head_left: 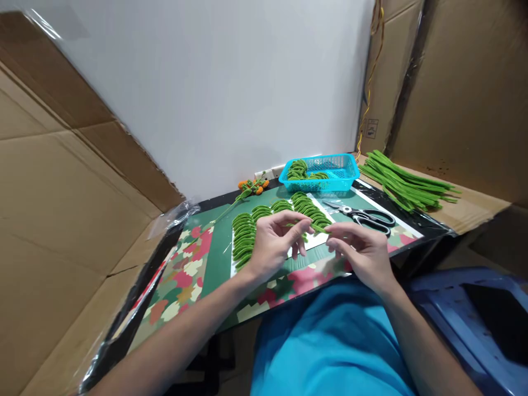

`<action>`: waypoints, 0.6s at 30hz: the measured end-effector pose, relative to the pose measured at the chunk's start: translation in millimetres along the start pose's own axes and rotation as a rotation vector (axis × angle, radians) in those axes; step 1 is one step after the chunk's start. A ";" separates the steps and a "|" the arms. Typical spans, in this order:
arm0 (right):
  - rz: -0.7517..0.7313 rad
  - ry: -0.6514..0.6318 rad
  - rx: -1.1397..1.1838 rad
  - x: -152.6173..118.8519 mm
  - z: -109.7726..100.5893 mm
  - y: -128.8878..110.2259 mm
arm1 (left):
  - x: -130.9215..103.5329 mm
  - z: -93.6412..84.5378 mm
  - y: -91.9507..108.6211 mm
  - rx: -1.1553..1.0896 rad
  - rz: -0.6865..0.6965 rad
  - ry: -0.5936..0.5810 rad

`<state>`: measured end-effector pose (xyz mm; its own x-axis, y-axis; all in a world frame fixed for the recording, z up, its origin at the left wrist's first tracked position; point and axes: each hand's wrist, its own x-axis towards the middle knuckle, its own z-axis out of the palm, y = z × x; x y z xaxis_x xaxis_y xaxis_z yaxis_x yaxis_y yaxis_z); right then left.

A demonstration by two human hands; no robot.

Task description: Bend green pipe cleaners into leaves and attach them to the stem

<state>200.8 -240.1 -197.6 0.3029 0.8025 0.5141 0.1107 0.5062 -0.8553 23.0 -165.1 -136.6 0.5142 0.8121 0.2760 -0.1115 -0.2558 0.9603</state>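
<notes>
Between my two hands, just above the front of the table, is a short green pipe cleaner piece [318, 227]. The fingertips of my left hand [275, 237] pinch one end, and those of my right hand [363, 250] pinch the other. Below and behind my left hand, curved green pipe cleaner pieces [244, 236] lie in several rows on a white sheet [320, 239]. My left hand hides part of these rows. Black-handled scissors [371, 217] rest just behind my right hand, their blades pointing left.
A blue plastic basket [319, 186] with more curved green pieces stands at the back. Long green pipe cleaners [406, 181] lie bundled at the right. An artificial orange flower stem [259, 190] lies at the back left. Cardboard walls [53, 192] flank the table; a blue stool [466, 313] stands at right.
</notes>
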 end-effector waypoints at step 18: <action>-0.126 -0.011 -0.184 -5.8 8.0 4.7 | -1.2 -21.8 -16.0 -0.143 -0.249 -0.168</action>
<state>192.0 -239.8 -204.1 0.2657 0.7405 0.6173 0.3181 0.5371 -0.7812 5.7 -150.5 -151.3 0.6725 0.7394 0.0330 -0.0768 0.0254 0.9967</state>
